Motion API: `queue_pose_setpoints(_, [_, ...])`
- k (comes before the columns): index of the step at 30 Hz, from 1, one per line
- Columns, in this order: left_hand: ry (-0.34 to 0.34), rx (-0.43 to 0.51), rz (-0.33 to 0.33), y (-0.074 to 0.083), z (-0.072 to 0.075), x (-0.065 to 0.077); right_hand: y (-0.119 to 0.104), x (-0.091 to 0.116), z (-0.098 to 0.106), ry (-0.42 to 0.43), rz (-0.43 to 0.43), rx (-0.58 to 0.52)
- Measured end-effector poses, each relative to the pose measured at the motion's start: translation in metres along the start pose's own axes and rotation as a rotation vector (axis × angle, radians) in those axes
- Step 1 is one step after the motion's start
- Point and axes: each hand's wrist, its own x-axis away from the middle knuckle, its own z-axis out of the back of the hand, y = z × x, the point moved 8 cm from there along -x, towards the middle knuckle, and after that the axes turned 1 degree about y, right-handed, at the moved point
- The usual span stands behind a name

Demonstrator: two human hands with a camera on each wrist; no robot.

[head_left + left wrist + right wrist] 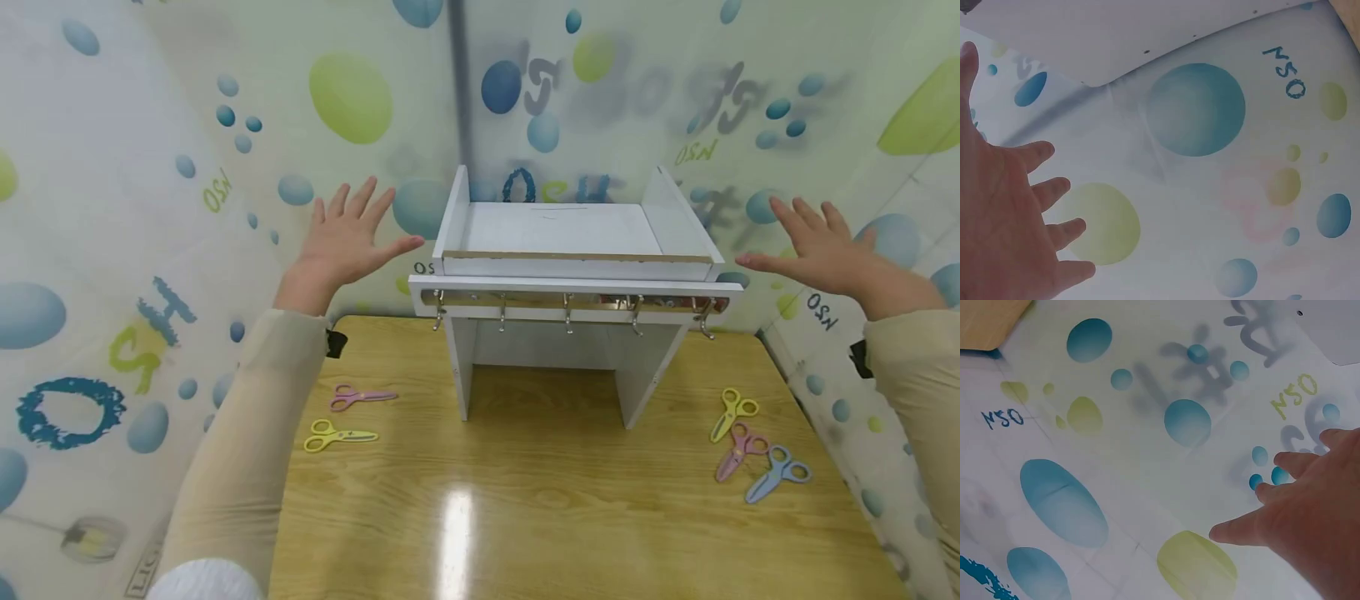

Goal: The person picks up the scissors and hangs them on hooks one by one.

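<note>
Both hands are raised with fingers spread and nothing in them. My left hand (341,237) is up to the left of a white shelf rack (573,267), apart from it. On the other side, my right hand (825,254) is held beyond the rack's right end. The rack stands upright on the table and has a row of metal hooks (567,314) along its front rail. In the left wrist view the left hand (1010,212) shows its fingers stretched apart, with the rack's white side panel above. In the right wrist view the right hand (1310,506) also has straight fingers.
On the wooden table (540,517), pink scissors (363,397) and yellow scissors (339,435) lie at the left. At the right lie yellow scissors (731,412), pink scissors (742,452) and blue scissors (776,475). Patterned sheeting (300,100) covers the walls behind and beside the table.
</note>
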Motion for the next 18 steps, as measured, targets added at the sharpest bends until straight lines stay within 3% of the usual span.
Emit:
queue_pose_setpoints(9, [0.07,0.002,-0.097,0.019,0.01,0.007,0.001,0.002,-0.007,-0.005,-0.007,0.02])
queue_pose_setpoints(18, [0.238,0.053,-0.356,0.045,0.018,0.016,0.002,0.003,-0.015,-0.03,-0.006,0.021])
